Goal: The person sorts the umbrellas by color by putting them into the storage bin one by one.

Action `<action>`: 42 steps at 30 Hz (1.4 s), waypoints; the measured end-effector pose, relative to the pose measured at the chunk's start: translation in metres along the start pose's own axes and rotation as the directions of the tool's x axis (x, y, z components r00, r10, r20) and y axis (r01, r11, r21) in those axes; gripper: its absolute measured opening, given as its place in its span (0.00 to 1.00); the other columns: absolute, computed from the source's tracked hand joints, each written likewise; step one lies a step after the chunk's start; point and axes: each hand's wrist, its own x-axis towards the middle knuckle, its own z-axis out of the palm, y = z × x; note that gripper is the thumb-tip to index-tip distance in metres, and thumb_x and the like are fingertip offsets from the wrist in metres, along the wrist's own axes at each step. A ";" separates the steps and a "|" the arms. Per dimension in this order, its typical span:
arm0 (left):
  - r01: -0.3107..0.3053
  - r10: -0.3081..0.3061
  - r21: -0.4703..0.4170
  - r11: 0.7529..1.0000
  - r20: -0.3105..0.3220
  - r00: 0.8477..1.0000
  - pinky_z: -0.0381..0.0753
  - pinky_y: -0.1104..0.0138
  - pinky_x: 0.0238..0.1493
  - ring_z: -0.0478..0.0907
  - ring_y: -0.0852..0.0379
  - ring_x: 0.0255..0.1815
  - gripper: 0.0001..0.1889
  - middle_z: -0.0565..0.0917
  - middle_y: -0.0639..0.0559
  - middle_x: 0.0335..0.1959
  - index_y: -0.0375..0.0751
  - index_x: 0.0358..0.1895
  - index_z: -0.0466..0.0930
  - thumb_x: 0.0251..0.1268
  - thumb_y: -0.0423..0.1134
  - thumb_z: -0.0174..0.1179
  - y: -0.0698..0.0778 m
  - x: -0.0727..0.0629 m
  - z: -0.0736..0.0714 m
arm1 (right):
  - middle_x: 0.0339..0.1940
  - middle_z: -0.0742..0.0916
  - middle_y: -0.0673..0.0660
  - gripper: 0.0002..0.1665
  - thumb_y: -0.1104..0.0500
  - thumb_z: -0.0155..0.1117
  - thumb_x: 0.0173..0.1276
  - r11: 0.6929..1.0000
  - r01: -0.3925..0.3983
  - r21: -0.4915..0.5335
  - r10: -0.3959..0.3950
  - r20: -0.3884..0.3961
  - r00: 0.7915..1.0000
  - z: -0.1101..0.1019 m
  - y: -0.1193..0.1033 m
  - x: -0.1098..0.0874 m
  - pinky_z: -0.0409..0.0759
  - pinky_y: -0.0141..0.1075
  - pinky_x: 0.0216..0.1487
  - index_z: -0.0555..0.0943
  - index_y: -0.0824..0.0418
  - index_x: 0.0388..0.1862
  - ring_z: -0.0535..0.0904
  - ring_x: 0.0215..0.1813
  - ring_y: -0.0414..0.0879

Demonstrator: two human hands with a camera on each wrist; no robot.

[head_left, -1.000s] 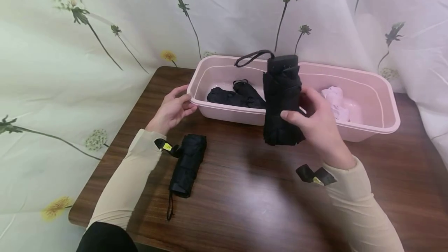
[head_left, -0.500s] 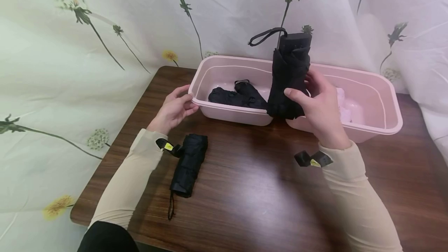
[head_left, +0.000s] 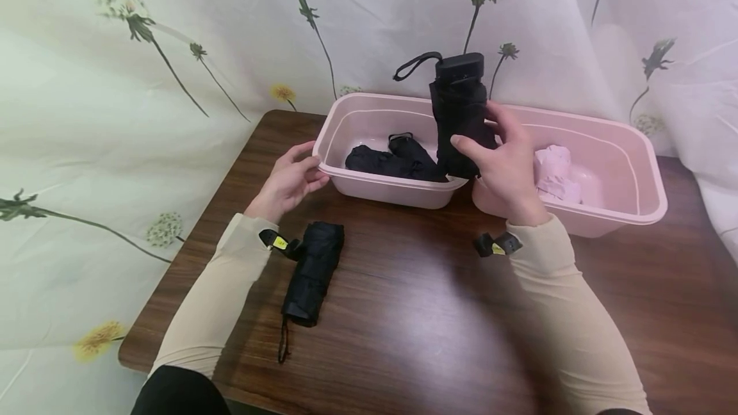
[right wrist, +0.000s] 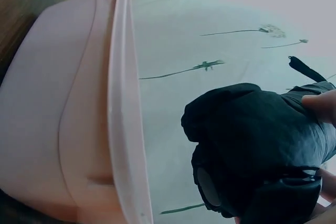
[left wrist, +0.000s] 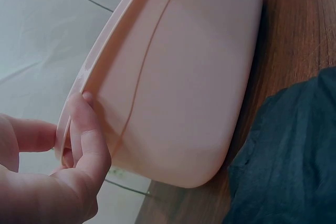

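My right hand (head_left: 507, 159) grips a folded black umbrella (head_left: 461, 114) held upright, handle and wrist loop at the top. Its lower end overlaps the right front corner of the left pink bin (head_left: 398, 194) in the head view. In the right wrist view the umbrella (right wrist: 257, 140) hangs beside the bin's rim (right wrist: 123, 103). My left hand (head_left: 288, 181) pinches that bin's rim at its left end, thumb and fingers on either side of the lip (left wrist: 89, 66). Inside lie two black folded umbrellas (head_left: 375, 162).
Another folded black umbrella (head_left: 314, 274) lies on the brown wooden table (head_left: 398, 312), below my left hand. On the right stands a second pink bin (head_left: 611, 218) with a pale pink bundle (head_left: 555, 171) in it. A flower-printed cloth (head_left: 380, 11) hangs behind.
My right hand has lifted the umbrella away from me, then brought it left toward the left bin. My left hand has stayed on the rim.
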 end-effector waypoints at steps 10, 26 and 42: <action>-0.006 0.006 -0.013 1.000 0.005 1.000 0.85 0.69 0.35 0.81 0.58 0.28 0.27 0.68 0.40 0.57 0.49 0.72 0.58 0.73 0.33 0.50 -0.002 0.001 0.000 | 0.56 0.82 0.59 0.36 0.63 0.72 0.55 0.989 0.089 -0.115 -0.091 -0.011 0.996 0.012 0.013 0.005 0.75 0.30 0.53 0.75 0.54 0.65 0.75 0.54 0.46; -0.011 0.011 0.010 1.000 0.005 1.000 0.85 0.69 0.36 0.81 0.59 0.29 0.27 0.64 0.36 0.64 0.50 0.72 0.58 0.73 0.34 0.50 -0.002 -0.001 0.000 | 0.56 0.83 0.62 0.34 0.64 0.72 0.50 0.891 0.285 -0.353 -0.284 0.054 0.957 0.030 0.029 0.012 0.71 0.44 0.60 0.77 0.63 0.60 0.77 0.56 0.56; -0.006 0.006 0.009 1.000 -0.004 1.000 0.86 0.66 0.41 0.81 0.58 0.29 0.27 0.63 0.34 0.66 0.50 0.72 0.58 0.73 0.34 0.50 0.000 0.000 0.000 | 0.56 0.82 0.63 0.33 0.61 0.72 0.53 0.760 0.367 -0.536 -0.307 0.201 0.930 0.041 0.034 0.013 0.70 0.50 0.62 0.76 0.62 0.60 0.75 0.59 0.59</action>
